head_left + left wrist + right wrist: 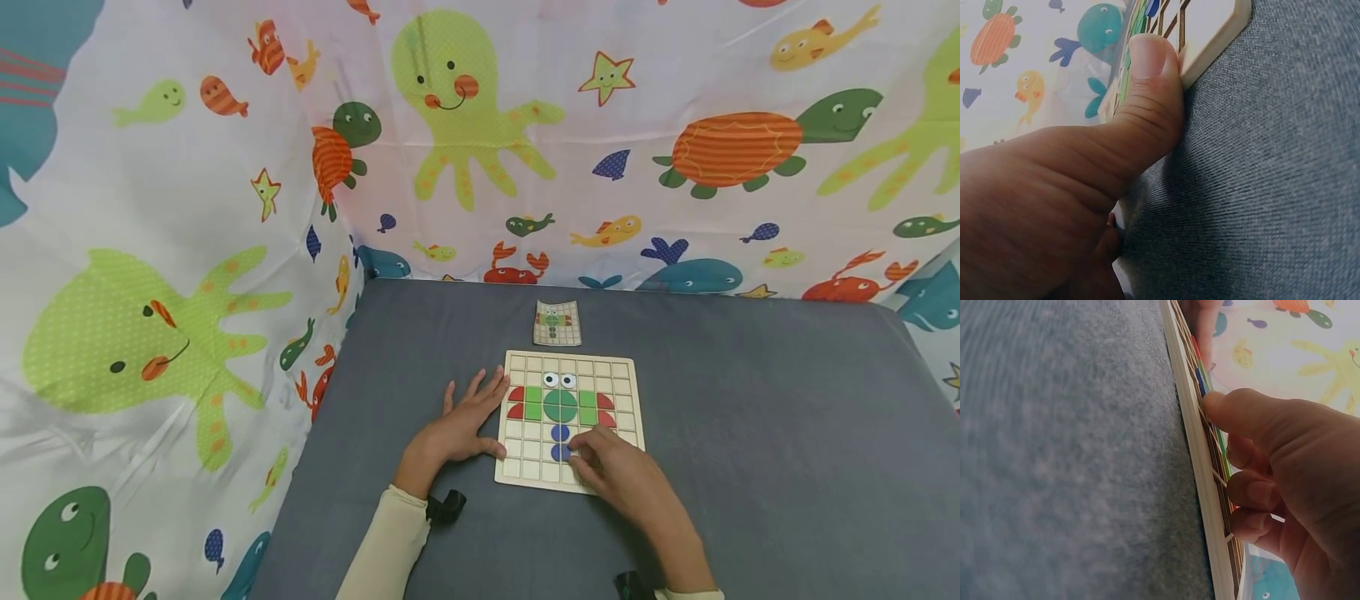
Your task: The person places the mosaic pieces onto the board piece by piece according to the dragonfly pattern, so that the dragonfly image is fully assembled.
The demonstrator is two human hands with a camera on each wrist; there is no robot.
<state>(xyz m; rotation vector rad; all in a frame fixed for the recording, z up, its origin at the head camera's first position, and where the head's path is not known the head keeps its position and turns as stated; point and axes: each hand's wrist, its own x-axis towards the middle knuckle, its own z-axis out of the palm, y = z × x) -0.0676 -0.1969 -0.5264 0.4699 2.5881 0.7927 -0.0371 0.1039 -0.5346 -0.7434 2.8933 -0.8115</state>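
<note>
A square wooden grid board (522, 473) lies on the grey cloth, bearing a figure of coloured pieces. Its eyes are white discs (559, 380), above a green circle (559, 406), light green squares (533, 403) and red quarter pieces (516, 403). Two small blue circles (560, 433) run down below. My left hand (463, 423) has its fingers spread against the board's left edge, thumb on the near part of that edge. My right hand (618, 471) has curled fingers, with thumb and index fingertip at the lower blue piece (559, 452). Its fingertips partly hide the piece's right side.
Behind the board lies a small pattern card (557, 336) showing a similar figure. Grey cloth (750, 417) covers the table. A white curtain (510, 242) printed with sea animals stands along the back and left sides. Dark straps (447, 507) sit at both wrists.
</note>
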